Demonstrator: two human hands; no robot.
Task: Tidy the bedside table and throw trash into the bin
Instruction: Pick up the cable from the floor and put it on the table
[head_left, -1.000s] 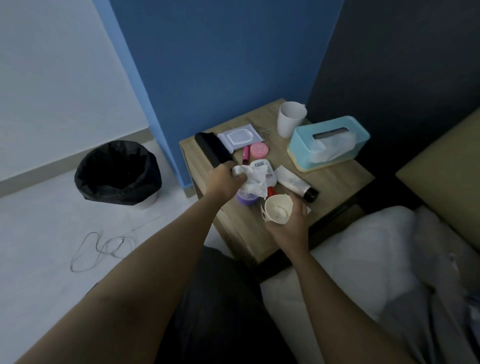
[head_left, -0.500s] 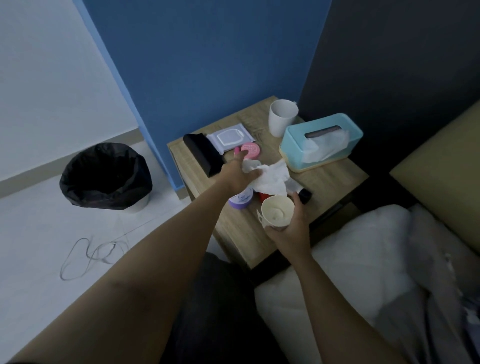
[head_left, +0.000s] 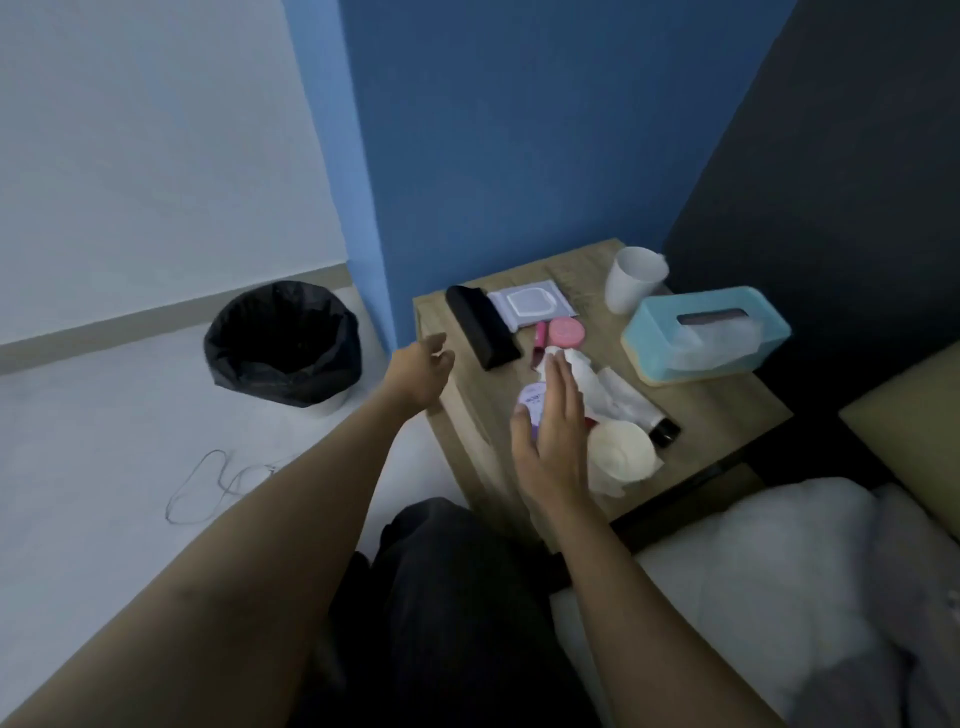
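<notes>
The wooden bedside table (head_left: 467, 410) carries a crumpled white tissue (head_left: 597, 384) and a crushed white paper cup (head_left: 621, 452) lying near its front edge. My right hand (head_left: 550, 436) hovers flat and open just left of the cup, over a small purple jar (head_left: 532, 410), holding nothing. My left hand (head_left: 421, 371) is open with fingers spread at the table's left edge, between the table and the black-lined bin (head_left: 283, 343) on the floor.
On the table stand a black case (head_left: 483, 332), a wipes pack (head_left: 530, 304), a pink tin (head_left: 566, 331), a pink stick (head_left: 540, 338), a white cup (head_left: 634, 278), a teal tissue box (head_left: 706, 332) and a black-capped tube (head_left: 660, 426). A cable (head_left: 218, 483) lies on the floor; the bed (head_left: 779, 571) is at right.
My left hand let go of the tissue and swung left off the table. My right hand released the crushed cup, which now lies on the table.
</notes>
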